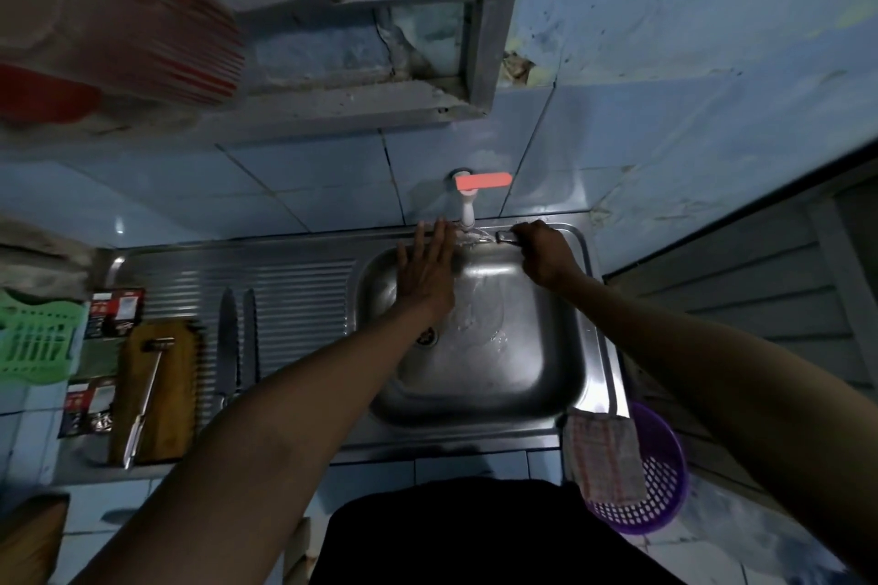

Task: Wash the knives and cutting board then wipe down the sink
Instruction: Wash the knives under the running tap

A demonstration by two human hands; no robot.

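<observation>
The right hand [541,259] gripped a knife [494,238] by its handle, blade under the white tap [466,204] over the steel sink [589,375]. The left hand [427,271] hovered flat, fingers straight, beside the stream. Two knives [237,342] lay on the drainboard [294,299], near the wooden cutting board [176,394] bearing another knife [145,399].

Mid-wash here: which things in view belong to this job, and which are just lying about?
Job: knife gripped by right hand under the tap; two knives on drainboard; cutting board; sink; checked cloth.
Lying about: green basket; packets; purple basket.
</observation>
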